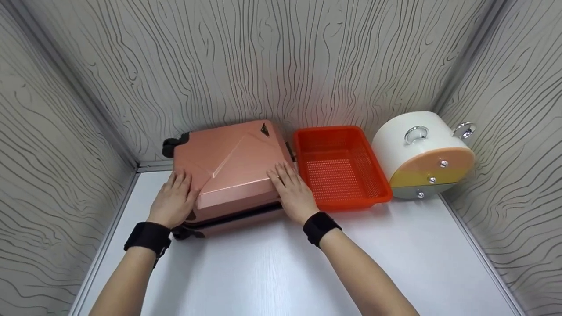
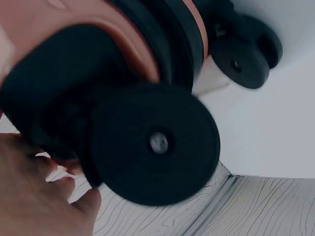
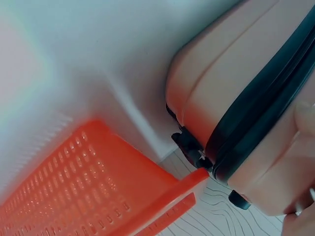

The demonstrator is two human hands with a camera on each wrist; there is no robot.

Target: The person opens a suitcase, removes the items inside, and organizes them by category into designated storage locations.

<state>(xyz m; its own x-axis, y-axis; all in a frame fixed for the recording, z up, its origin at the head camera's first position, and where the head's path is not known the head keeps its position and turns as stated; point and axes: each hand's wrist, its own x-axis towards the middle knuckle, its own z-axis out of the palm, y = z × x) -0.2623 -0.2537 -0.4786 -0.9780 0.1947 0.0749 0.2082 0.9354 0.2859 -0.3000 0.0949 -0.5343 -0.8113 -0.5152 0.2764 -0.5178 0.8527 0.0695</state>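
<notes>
A pink hard-shell suitcase lies flat on the white surface against the back wall, its black wheels to the left. The left hand rests on its near left corner with fingers extended. On the near right edge lies the right hand, fingers straight on the shell. In the left wrist view a black wheel fills the middle, with the left hand beside it. The right wrist view shows the suitcase side with its black seam, and part of the right hand at the lower right edge.
Right of the suitcase stands an orange-red perforated basket, close to the right hand. Beyond it, a round white drawer box with orange, yellow and grey drawer fronts leans near the right corner. Wood-patterned walls enclose the back and sides.
</notes>
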